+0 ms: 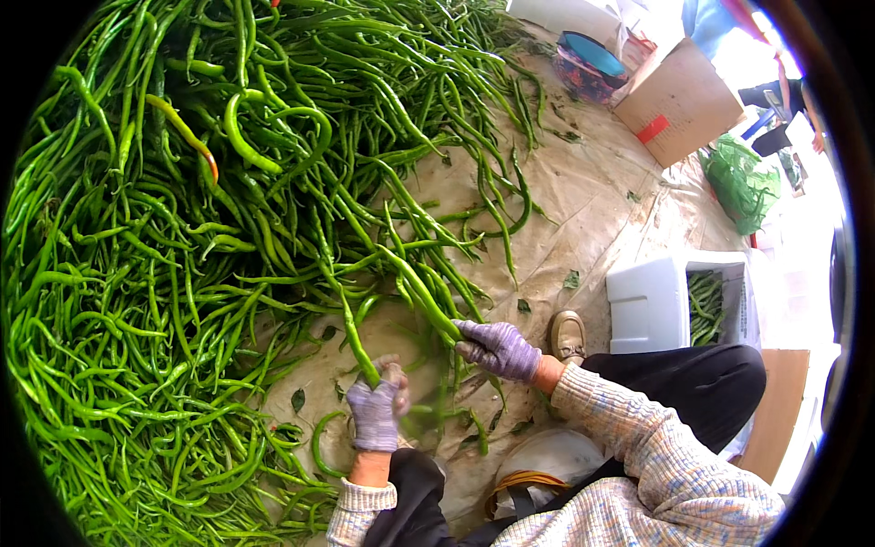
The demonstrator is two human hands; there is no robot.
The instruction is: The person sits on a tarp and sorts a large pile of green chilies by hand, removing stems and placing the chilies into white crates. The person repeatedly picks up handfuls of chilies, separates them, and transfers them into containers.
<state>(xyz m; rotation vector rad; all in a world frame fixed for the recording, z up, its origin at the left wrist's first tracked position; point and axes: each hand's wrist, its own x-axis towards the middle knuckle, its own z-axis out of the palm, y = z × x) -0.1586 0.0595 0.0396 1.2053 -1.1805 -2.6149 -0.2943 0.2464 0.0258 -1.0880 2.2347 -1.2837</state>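
A large heap of long green chili peppers spreads over the left and top of the view. My left hand, in a fingerless purple knit glove, grips the lower end of a long green chili pepper; its fingertips are blurred. To the right, my right hand, gloved the same way, is closed on the end of a thicker green chili pepper. Whether more peppers sit inside that grip is hidden. Both held peppers point up toward the heap's edge.
A beige ground sheet bears scattered leaves and loose peppers. Right of my shoe stands a white foam box with green peppers inside. Farther back are a cardboard box, a green plastic bag and a teal-topped container. Another person's hand shows beyond.
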